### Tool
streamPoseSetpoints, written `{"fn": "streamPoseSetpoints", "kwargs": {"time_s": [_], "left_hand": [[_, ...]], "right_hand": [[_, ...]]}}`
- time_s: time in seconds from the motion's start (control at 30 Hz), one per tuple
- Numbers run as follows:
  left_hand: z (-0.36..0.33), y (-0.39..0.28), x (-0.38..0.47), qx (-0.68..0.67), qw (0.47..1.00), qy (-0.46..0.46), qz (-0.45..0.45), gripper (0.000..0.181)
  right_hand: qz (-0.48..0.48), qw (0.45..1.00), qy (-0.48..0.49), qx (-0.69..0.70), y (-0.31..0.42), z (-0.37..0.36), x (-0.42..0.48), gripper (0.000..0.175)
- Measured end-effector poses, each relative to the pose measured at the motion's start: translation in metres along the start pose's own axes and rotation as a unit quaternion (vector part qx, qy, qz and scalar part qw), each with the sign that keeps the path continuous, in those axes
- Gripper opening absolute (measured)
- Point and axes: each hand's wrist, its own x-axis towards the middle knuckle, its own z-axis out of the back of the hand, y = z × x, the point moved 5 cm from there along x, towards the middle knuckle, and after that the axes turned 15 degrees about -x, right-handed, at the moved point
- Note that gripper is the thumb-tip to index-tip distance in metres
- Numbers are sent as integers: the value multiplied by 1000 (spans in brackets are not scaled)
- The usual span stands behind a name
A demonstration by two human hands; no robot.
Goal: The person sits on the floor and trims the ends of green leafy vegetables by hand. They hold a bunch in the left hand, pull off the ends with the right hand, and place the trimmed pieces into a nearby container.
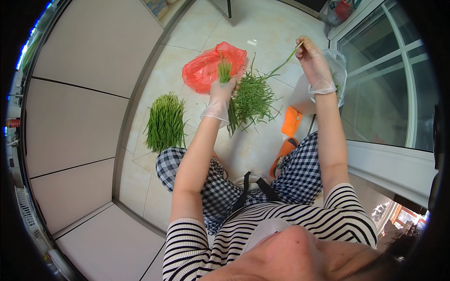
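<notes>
In a clear plastic glove, my left hand (222,92) is closed around a bundle of long green leafy stalks (225,71), their pale cut ends pointing up and the leaves hanging below. My right hand (311,58), gloved too, pinches one thin green stalk (286,61) by its end, raised at the upper right. Between the hands lies a loose, tangled heap of green stalks (255,96) on the floor. A red plastic bag (200,72) is spread just behind my left hand. Further left, a neat pile of the same greens (165,123) rests on the tiles.
Below my right wrist stands a bin (304,95) with a clear liner bag (337,63). An orange item (291,121) lies near my orange shoe (284,154). Cabinet fronts (77,87) run along the left, and a glazed door (379,77) is at the right.
</notes>
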Motion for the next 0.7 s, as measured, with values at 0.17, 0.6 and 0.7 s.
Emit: {"fn": "streamPoseSetpoints", "kwargs": {"time_s": [0.17, 0.6, 0.7], "left_hand": [[-19, -22, -15, 3, 998, 47, -42, 8], [-43, -27, -32, -133, 985, 109, 28, 8], [-37, -25, -29, -155, 983, 94, 39, 8]], "right_hand": [[-35, 980, 76, -178, -9, -19, -12, 19], [-176, 932, 136, -288, -47, -78, -41, 24], [-188, 928, 149, -284, -59, -84, -47, 21]]}}
